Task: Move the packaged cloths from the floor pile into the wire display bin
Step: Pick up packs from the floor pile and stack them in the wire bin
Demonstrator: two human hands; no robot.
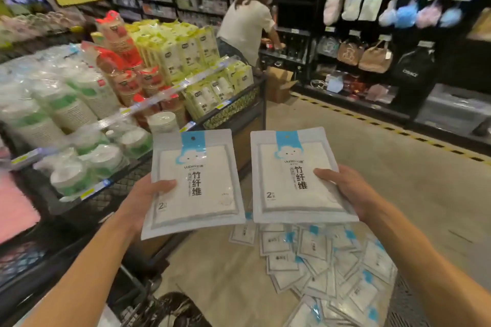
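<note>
Nearest the camera, two flat packaged cloths are held up side by side above the floor pile (326, 268); the left pack (192, 183) is gripped by the left hand (144, 200), thumb laid on its face and fingers hidden beneath, and the right pack (300, 175) is gripped likewise by the right hand (345, 191); on each pack a blue header with a white cloud, the brand "yunlei", the large characters "竹纤维" and a "2" at the lower left can be read; below them, more such packs are scattered overlapping on the beige floor (398, 167); to the left, a black wire display bin (106, 194) is seen filled with wrapped paper plates and cups, then yellow-green packs further along; beyond, a yellow-and-black line is marked on the floor before dark shelving (372, 34) hung with bags and sponges; a person in a white top (247, 26) is bent at the far shelves beside an open cardboard box (279, 85).
</note>
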